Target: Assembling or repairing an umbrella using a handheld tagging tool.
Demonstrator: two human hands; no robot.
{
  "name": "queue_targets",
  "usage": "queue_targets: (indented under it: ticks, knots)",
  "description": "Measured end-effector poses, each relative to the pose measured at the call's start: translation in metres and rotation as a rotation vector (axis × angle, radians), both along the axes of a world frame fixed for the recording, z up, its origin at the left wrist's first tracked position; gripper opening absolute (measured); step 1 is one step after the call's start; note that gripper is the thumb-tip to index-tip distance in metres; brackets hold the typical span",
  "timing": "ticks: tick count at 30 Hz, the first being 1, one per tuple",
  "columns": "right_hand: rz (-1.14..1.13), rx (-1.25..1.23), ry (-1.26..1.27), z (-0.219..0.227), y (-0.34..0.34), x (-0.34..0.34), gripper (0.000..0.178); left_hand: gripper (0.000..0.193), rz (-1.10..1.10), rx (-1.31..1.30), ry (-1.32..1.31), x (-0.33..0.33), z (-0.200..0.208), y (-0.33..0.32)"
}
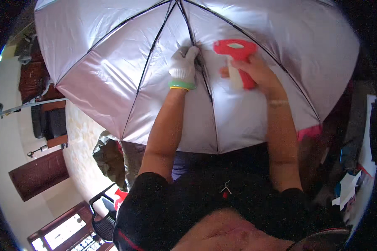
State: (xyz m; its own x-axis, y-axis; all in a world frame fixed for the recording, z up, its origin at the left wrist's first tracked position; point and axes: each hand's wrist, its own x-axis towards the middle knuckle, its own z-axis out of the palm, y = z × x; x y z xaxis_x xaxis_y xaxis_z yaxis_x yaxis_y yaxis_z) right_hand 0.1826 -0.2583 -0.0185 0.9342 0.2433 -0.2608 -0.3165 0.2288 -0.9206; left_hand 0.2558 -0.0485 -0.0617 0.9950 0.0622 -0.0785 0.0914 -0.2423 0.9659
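Observation:
An opened umbrella [104, 79] with a silvery inside spreads before me, its dark ribs fanning out from the top. My left hand [182, 67], in a white knit glove with a green cuff, is closed around one dark rib [204, 75] near the middle. To its right, my bare right hand [259, 72] grips a red and white handheld tool [235, 48] with a broad red head and a pale handle. Motion blurs the tool, so its exact kind cannot be made out. It is in front of the silvery cloth; whether it touches the cloth is unclear.
A dark green cloth item [109, 161] lies beyond my left arm. At the lower left stands a black plastic chair or basket [102, 226] with something red beside it. Papers [347, 190] are piled at the right edge. A brown door [40, 173] shows at the left.

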Motion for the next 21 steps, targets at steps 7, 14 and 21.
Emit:
queue_targets:
  ticks: [7, 14, 21]
  knots:
    - [-0.096, -0.373, -0.07, -0.031, -0.034, -0.072, 0.025, 0.041, 0.032, 0.229, -0.005, -0.02, 0.024, -0.007]
    - [-0.037, -0.631, -0.392, -0.019, -0.03, -0.074, 0.026, 0.042, -0.171, 0.957, -0.036, -0.102, 0.011, -0.024]
    - [-0.073, -0.619, -0.465, -0.05, -0.022, -0.072, 0.021, 0.041, -0.109, 1.086, 0.118, -0.127, -0.013, -0.022]
